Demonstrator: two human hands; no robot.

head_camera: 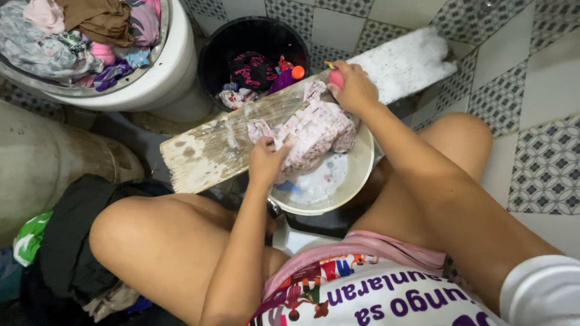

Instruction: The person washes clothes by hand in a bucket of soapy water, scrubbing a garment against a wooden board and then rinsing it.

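Note:
A wet pink patterned garment (314, 130) lies across a worn wooden washboard (205, 151) that rests over a white basin (356, 175) of soapy water. My left hand (266, 160) grips the near edge of the garment and holds it down on the board. At the garment's far end, my right hand (353, 87) is closed around a pink scrub brush (336, 77) that presses on the cloth. I am squatting, with a bare knee on either side of the basin.
A black bucket (211, 54) with dark clothes and small bottles stands behind the board. A white tub (175, 72) piled with laundry sits at top left. Dark clothes (72, 241) lie heaped at lower left. Patterned tiles (544, 163) cover the floor on the right.

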